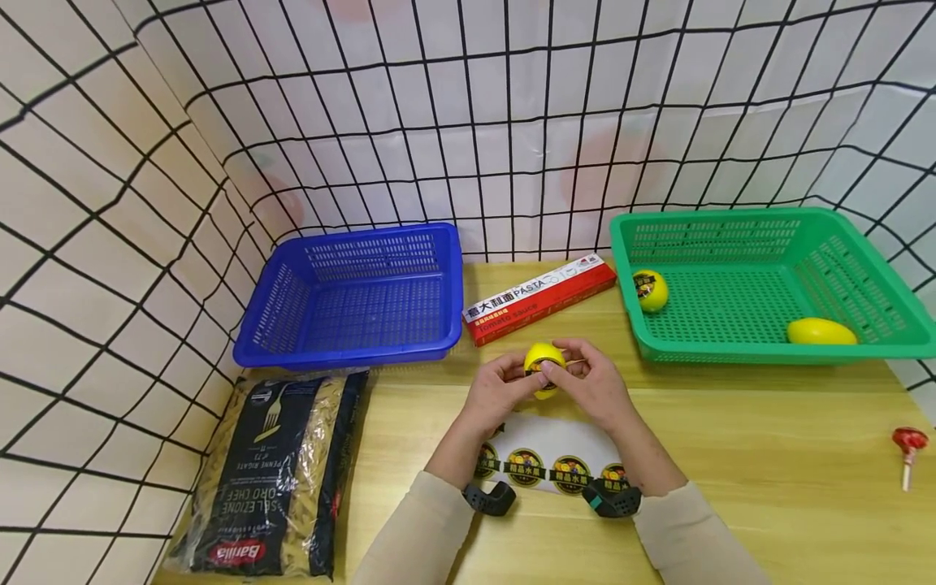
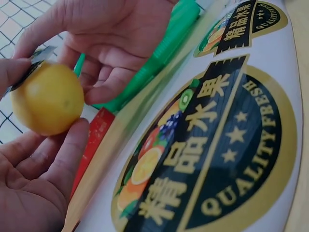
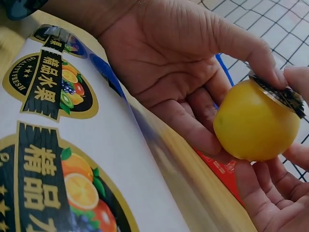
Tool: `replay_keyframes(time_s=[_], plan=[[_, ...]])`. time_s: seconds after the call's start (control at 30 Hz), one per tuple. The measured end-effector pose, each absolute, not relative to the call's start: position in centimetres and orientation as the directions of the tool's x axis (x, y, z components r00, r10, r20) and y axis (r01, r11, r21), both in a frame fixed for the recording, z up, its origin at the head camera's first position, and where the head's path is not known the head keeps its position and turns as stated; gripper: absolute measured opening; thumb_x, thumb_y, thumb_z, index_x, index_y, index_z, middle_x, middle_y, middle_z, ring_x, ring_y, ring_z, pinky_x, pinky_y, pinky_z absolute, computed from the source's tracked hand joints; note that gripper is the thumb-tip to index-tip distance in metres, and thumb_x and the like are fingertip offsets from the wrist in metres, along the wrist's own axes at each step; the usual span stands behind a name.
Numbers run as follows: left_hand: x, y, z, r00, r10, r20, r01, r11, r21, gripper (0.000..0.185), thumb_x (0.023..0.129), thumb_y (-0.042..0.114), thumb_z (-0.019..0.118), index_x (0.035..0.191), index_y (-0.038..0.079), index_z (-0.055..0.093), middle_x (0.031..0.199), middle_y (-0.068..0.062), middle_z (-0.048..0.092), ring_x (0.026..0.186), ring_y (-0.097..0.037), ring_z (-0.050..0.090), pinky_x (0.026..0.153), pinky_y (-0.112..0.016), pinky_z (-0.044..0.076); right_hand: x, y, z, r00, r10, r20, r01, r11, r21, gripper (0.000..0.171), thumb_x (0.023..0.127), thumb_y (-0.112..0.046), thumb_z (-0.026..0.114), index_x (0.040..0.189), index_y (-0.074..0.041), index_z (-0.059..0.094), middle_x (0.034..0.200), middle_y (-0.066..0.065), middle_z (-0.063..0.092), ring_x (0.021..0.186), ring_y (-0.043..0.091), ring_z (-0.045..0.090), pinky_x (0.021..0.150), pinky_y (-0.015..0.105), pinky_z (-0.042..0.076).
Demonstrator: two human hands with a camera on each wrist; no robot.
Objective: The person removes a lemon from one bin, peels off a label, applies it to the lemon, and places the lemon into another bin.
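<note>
Between both hands, over the table, is a yellow lemon with a black and gold fruit label on its upper side. My left hand holds it from the left, fingers underneath and thumb up at the label. From the other side my right hand grips it, its thumb pressing on the label. In the right wrist view one end of the label stands up off the peel. Just below the hands lies a white sheet of the same labels, partly covered by the wrists in the head view.
A blue basket stands back left. The green basket at back right holds a labelled lemon and another lemon. A red pasta box lies between them. A penne bag is at left, a red lollipop far right.
</note>
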State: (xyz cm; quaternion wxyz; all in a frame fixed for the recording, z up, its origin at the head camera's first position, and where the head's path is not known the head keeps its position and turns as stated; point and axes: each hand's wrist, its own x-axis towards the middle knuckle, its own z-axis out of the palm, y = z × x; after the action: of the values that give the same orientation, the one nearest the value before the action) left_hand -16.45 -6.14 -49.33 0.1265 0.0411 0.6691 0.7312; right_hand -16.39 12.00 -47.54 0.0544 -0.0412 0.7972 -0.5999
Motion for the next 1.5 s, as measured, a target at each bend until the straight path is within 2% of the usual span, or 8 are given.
replay_keyframes(time_s=[0.47, 0.6, 0.7, 0.83, 0.97, 1.13, 1.4, 1.5], plan=[[-16.2, -6.2, -49.2, -0.948, 0.294, -0.118, -0.139, -0.051, 0.989, 0.04, 0.09, 0.013, 0.077, 0.128, 0.001, 0.069, 0.111, -0.021, 0.075, 0.083, -0.01, 0.072, 0.074, -0.025, 0.061, -16.5, 12.3, -48.1, -0.989, -0.149, 0.002, -0.052, 0.33, -0.943, 0.036, 0.101, -0.029, 0.065, 0.126, -0.004, 0.062, 0.108, 0.017, 0.063, 0.085, 0.015, 0.056, 0.068, 0.021, 0.05], [-16.1, -6.0, -49.1, -0.945, 0.294, -0.145, -0.176, -0.08, 0.981, 0.04, 0.09, 0.01, 0.076, 0.128, 0.0, 0.068, 0.11, -0.021, 0.075, 0.081, -0.009, 0.072, 0.072, -0.024, 0.06, -16.5, 12.1, -48.4, -0.995, -0.096, 0.034, -0.068, 0.375, -0.925, 0.036, 0.108, -0.033, 0.05, 0.124, -0.003, 0.062, 0.107, 0.018, 0.065, 0.088, 0.016, 0.057, 0.075, 0.024, 0.049], [-16.0, -5.8, -49.0, -0.935, 0.309, -0.172, -0.209, -0.092, 0.974, 0.042, 0.09, 0.008, 0.076, 0.13, -0.001, 0.067, 0.112, -0.021, 0.075, 0.084, -0.009, 0.072, 0.074, -0.025, 0.061, -16.4, 12.0, -48.4, -0.999, -0.037, 0.029, -0.041, 0.409, -0.912, 0.051, 0.111, -0.044, 0.033, 0.122, -0.005, 0.063, 0.108, 0.019, 0.066, 0.095, 0.021, 0.057, 0.083, 0.03, 0.046], [-15.9, -5.4, -48.8, -0.931, 0.309, -0.193, -0.232, -0.095, 0.968, 0.042, 0.09, 0.01, 0.076, 0.13, 0.0, 0.066, 0.113, -0.02, 0.074, 0.086, -0.01, 0.072, 0.076, -0.026, 0.062, -16.3, 12.1, -48.2, -0.996, -0.06, 0.06, -0.079, 0.395, -0.915, 0.061, 0.112, -0.044, 0.019, 0.125, -0.002, 0.061, 0.112, 0.02, 0.065, 0.102, 0.028, 0.057, 0.088, 0.033, 0.045], [-15.8, -5.2, -48.7, -0.941, 0.278, -0.193, -0.228, -0.097, 0.969, 0.04, 0.089, 0.01, 0.077, 0.128, 0.001, 0.067, 0.111, -0.019, 0.075, 0.085, -0.01, 0.072, 0.074, -0.025, 0.062, -16.1, 12.1, -47.9, -0.989, -0.111, 0.099, -0.137, 0.412, -0.901, 0.054, 0.112, -0.041, 0.023, 0.126, -0.002, 0.058, 0.105, 0.02, 0.064, 0.094, 0.026, 0.057, 0.08, 0.032, 0.047], [-15.6, -4.9, -48.4, -0.933, 0.307, -0.188, -0.227, -0.097, 0.969, 0.041, 0.09, 0.01, 0.076, 0.128, -0.001, 0.067, 0.109, -0.017, 0.075, 0.085, -0.01, 0.071, 0.076, -0.026, 0.062, -15.9, 11.8, -47.9, -0.995, -0.064, 0.081, -0.102, 0.507, -0.856, 0.047, 0.112, -0.043, 0.026, 0.12, -0.007, 0.055, 0.092, 0.016, 0.061, 0.08, 0.025, 0.054, 0.07, 0.033, 0.044], [-15.4, -5.1, -48.1, -0.917, 0.351, -0.188, -0.238, -0.104, 0.966, 0.04, 0.093, 0.012, 0.073, 0.13, -0.002, 0.065, 0.117, -0.023, 0.073, 0.087, -0.01, 0.072, 0.079, -0.029, 0.063, -15.9, 11.9, -47.9, -0.993, 0.038, 0.111, -0.075, 0.518, -0.852, 0.051, 0.112, -0.034, 0.024, 0.112, -0.003, 0.064, 0.094, 0.02, 0.067, 0.084, 0.03, 0.059, 0.071, 0.034, 0.046], [-15.4, -5.2, -48.0, -0.913, 0.361, -0.19, -0.243, -0.107, 0.964, 0.042, 0.094, 0.012, 0.071, 0.132, -0.004, 0.063, 0.119, -0.024, 0.072, 0.088, -0.01, 0.072, 0.081, -0.029, 0.063, -16.1, 12.0, -47.8, -0.996, 0.029, 0.089, -0.063, 0.499, -0.864, 0.056, 0.112, -0.038, 0.022, 0.116, -0.002, 0.064, 0.103, 0.022, 0.068, 0.094, 0.033, 0.061, 0.082, 0.04, 0.049]])
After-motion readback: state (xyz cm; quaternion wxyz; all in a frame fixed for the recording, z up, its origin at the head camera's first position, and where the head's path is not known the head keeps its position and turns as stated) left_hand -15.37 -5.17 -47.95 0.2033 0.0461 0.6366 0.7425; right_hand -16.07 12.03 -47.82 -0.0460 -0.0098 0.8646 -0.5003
